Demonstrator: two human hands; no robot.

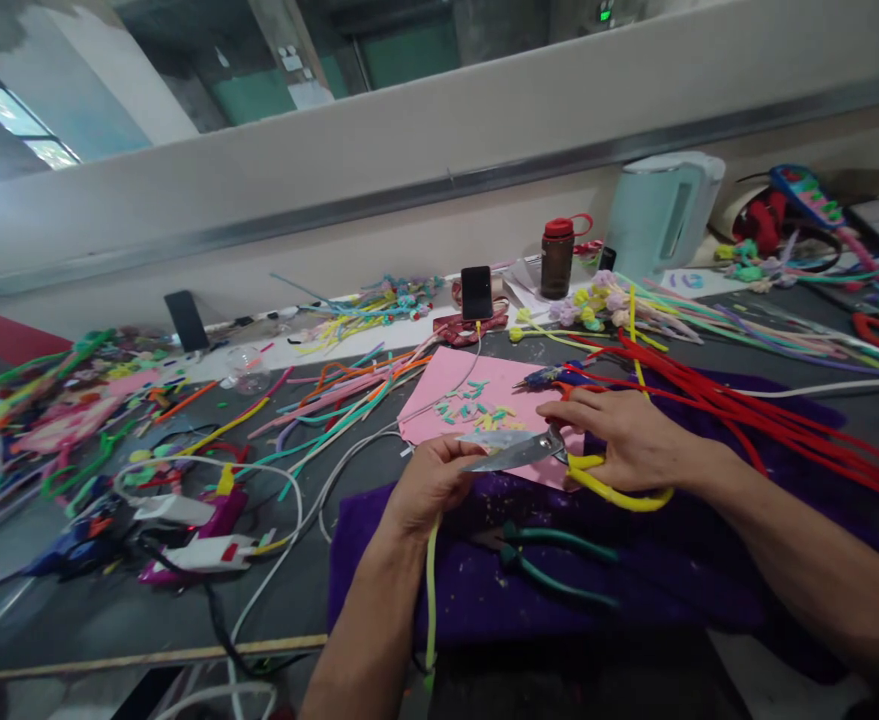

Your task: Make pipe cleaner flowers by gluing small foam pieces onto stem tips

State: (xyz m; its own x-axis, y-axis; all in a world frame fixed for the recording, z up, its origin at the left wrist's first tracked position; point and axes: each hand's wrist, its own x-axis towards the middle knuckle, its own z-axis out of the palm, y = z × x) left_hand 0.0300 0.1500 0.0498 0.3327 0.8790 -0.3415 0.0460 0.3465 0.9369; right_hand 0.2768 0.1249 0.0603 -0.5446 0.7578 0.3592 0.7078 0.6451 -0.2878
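Note:
My left hand [430,482] pinches a pale yellow-green pipe cleaner [431,590] that hangs down over the purple cloth [634,580]. My right hand [630,437] grips yellow-handled scissors [529,452], their blades pointing left toward the left hand's fingers. Behind the hands lies a pink sheet [476,385] strewn with several small cut pieces in green and yellow. Green-handled pliers [551,565] rest on the cloth below the hands.
Red pipe cleaners [746,410] fan out at the right, mixed coloured ones [334,400] at the left. A phone [476,292], a brown bottle with a red lid [557,258] and a pale kettle [660,212] stand at the back. Glue guns and cables [184,520] clutter the left.

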